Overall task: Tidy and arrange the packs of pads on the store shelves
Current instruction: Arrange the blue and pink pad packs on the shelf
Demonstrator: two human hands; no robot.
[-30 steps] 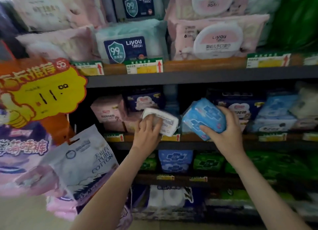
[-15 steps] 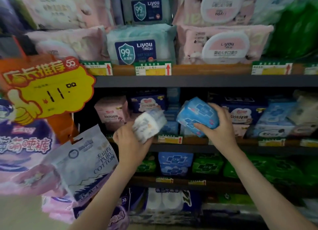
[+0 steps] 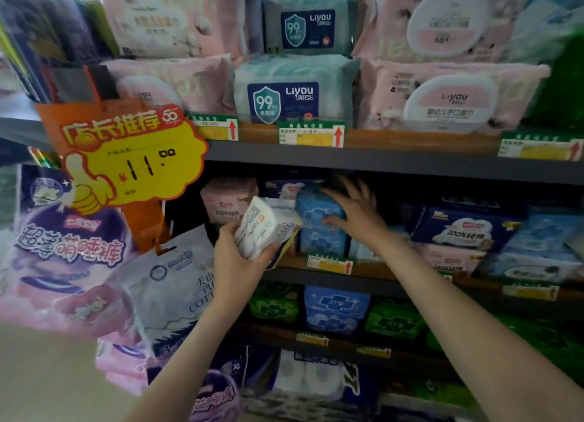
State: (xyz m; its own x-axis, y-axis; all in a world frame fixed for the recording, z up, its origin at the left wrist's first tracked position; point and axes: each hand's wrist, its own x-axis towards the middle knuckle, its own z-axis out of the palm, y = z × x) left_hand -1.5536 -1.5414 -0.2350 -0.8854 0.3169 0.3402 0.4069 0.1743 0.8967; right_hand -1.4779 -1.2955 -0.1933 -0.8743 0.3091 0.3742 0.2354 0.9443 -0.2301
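Note:
My left hand (image 3: 240, 260) grips a white pack of pads (image 3: 265, 228), held tilted in front of the middle shelf. A light blue pack of pads (image 3: 319, 228) stands upright on the middle shelf (image 3: 373, 279). My right hand (image 3: 355, 209) rests against the blue pack's right side and top with its fingers spread and straight. Pink packs (image 3: 227, 200) and dark blue packs (image 3: 458, 228) stand on the same shelf to either side.
Wet-wipe packs (image 3: 294, 89) fill the top shelf. An orange and yellow price sign (image 3: 132, 156) and hanging bags (image 3: 170, 282) stick out at the left. Green and blue packs (image 3: 335, 308) fill the shelf below.
My right hand has set the blue pack onto the middle shelf and opened its fingers against it. My left hand has turned the white pack and drawn it nearer.

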